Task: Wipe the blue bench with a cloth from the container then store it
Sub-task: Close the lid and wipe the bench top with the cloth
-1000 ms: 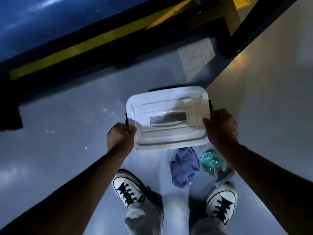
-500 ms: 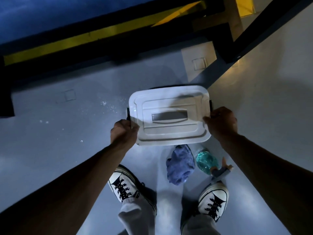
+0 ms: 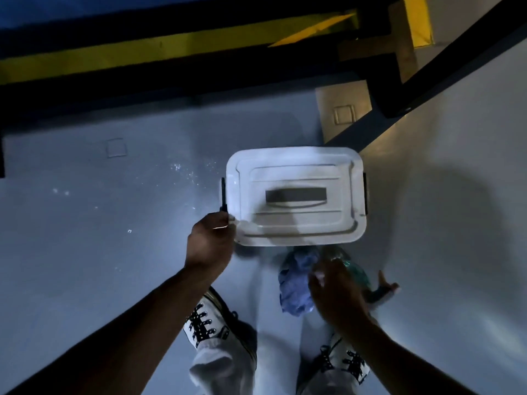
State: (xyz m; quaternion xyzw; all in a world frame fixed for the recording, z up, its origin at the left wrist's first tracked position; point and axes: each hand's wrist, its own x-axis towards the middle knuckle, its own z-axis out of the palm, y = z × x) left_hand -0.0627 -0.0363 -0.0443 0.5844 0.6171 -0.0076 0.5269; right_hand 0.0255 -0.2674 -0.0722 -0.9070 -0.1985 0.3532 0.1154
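A white lidded container point(image 3: 295, 195) with a grey handle sits on the pale floor in front of my feet. My left hand point(image 3: 209, 240) grips its near left corner. My right hand point(image 3: 333, 292) is off the container and hovers, blurred, over a crumpled blue cloth point(image 3: 295, 280) lying on the floor just below the container; I cannot tell whether its fingers touch the cloth. A teal spray bottle point(image 3: 356, 273) lies beside the cloth, partly hidden by that hand. The blue bench point(image 3: 42, 10) shows as a strip along the top left.
A black and yellow striped base point(image 3: 128, 55) runs across the top under the bench. A dark frame leg point(image 3: 399, 89) angles in at the upper right. My two white laced shoes point(image 3: 205, 326) stand at the bottom, close to the cloth.
My right hand has let go of the container's right side and dropped down towards the cloth and spray bottle. My left hand stays on the container's left corner.
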